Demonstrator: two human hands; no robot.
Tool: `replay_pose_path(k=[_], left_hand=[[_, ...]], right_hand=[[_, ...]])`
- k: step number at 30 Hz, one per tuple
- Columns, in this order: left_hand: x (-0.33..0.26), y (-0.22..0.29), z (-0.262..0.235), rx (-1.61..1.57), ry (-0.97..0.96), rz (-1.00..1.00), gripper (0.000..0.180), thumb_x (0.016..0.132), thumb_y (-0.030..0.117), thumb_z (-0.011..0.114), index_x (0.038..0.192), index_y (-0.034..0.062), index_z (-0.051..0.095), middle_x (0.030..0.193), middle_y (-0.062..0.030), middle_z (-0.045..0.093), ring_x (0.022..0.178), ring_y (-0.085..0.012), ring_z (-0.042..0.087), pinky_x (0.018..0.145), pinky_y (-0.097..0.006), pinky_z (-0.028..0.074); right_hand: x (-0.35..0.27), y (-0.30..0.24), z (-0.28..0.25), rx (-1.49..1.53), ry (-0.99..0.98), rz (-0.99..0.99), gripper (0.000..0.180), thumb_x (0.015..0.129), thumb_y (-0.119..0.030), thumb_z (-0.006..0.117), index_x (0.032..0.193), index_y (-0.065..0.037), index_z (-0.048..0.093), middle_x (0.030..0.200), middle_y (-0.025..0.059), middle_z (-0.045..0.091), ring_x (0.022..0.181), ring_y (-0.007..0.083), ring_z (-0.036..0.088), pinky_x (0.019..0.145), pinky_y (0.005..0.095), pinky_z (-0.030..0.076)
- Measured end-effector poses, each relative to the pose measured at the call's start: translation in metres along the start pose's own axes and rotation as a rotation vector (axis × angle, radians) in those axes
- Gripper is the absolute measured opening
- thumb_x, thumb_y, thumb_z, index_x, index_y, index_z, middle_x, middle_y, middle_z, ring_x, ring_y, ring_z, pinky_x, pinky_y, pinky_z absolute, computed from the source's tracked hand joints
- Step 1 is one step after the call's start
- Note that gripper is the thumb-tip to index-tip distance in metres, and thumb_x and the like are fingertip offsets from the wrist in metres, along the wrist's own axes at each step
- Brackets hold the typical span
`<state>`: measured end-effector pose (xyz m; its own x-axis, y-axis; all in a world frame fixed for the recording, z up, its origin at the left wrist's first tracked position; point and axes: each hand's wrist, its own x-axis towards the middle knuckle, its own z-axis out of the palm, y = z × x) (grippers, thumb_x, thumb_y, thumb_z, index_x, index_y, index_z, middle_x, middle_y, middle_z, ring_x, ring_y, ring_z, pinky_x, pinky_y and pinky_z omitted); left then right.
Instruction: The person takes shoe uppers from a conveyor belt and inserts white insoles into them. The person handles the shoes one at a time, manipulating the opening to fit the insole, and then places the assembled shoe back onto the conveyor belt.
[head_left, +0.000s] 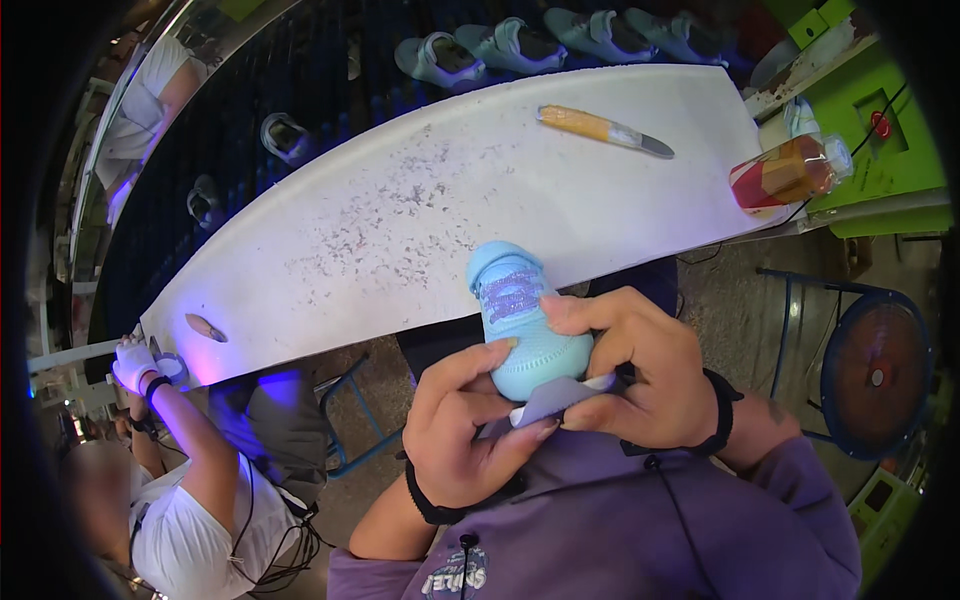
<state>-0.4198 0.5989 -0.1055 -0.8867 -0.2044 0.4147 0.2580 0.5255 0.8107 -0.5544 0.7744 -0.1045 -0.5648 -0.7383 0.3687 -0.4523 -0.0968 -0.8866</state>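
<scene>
In front of my chest I hold a small light blue shoe [540, 358] with glittery purple strips across its top. Its toe points toward me and its collar faces the table. My left hand [462, 425] grips one side of the toe, thumb on the upper. My right hand [655, 370] grips the other side, its thumb pressing near the purple strips. At the toe, the fingers of both hands pinch a pale lavender sole [560, 398], which stands partly away from the shoe. Part of the sole is hidden behind my fingers.
On the white table [600, 190] lie dark scraps [410, 200], a knife with a wrapped handle [600, 130] and a bottle [790, 175]. Several shoes [510, 45] rest on the dark conveyor beyond. A co-worker [215, 510] is at left, a round fan [877, 375] at right.
</scene>
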Motion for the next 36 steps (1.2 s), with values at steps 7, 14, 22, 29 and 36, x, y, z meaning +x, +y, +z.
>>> replay_pose_path(k=[7,14,22,29,36], left_hand=[[0.003,-0.001,-0.002,0.018,-0.033,0.03,0.033,0.073,0.011,0.089,0.084,0.0009,0.059,0.121,-0.0248,0.061,0.08,-0.0196,0.069,0.068,-0.03,0.058],[0.009,-0.009,0.005,0.049,0.02,0.094,0.033,0.069,0.01,0.089,0.074,0.0022,0.057,0.116,-0.0213,0.065,0.072,-0.0194,0.068,0.059,-0.029,0.056],[0.038,-0.004,0.014,0.135,-0.017,0.076,0.042,0.065,0.013,0.091,0.083,0.0053,0.053,0.1,-0.0159,0.059,0.066,-0.019,0.056,0.059,-0.031,0.048],[0.043,-0.034,0.032,0.087,-0.037,0.067,0.046,0.062,0.018,0.091,0.079,0.0091,0.05,0.079,-0.0092,0.051,0.066,-0.0274,0.053,0.057,-0.036,0.044],[0.055,-0.038,0.04,0.036,-0.136,-0.06,0.044,0.063,0.021,0.091,0.079,0.0082,0.052,0.081,-0.0096,0.051,0.071,-0.0307,0.052,0.063,-0.041,0.043]], right_hand=[[-0.002,0.001,0.0,0.009,-0.012,0.004,0.041,0.081,-0.036,0.083,0.083,-0.005,0.054,0.112,0.0188,0.065,0.111,0.0358,0.068,0.078,0.0356,0.059],[-0.001,0.011,-0.007,0.205,-0.026,0.14,0.037,0.079,-0.026,0.087,0.088,-0.003,0.06,0.118,0.0219,0.064,0.115,0.035,0.066,0.098,0.0431,0.052],[0.028,0.006,-0.014,0.179,-0.088,0.151,0.041,0.096,-0.031,0.06,0.116,0.005,0.064,0.114,0.0179,0.067,0.112,0.031,0.063,0.109,0.0446,0.039],[0.023,0.042,-0.02,0.501,-0.053,0.107,0.033,0.096,-0.021,0.05,0.108,0.006,0.066,0.114,0.02,0.067,0.117,0.0329,0.06,0.11,0.0453,0.038],[0.035,0.028,-0.041,0.346,-0.14,0.359,0.042,0.081,-0.022,0.065,0.115,0.003,0.065,0.123,0.018,0.065,0.12,0.0282,0.059,0.108,0.0413,0.041]])
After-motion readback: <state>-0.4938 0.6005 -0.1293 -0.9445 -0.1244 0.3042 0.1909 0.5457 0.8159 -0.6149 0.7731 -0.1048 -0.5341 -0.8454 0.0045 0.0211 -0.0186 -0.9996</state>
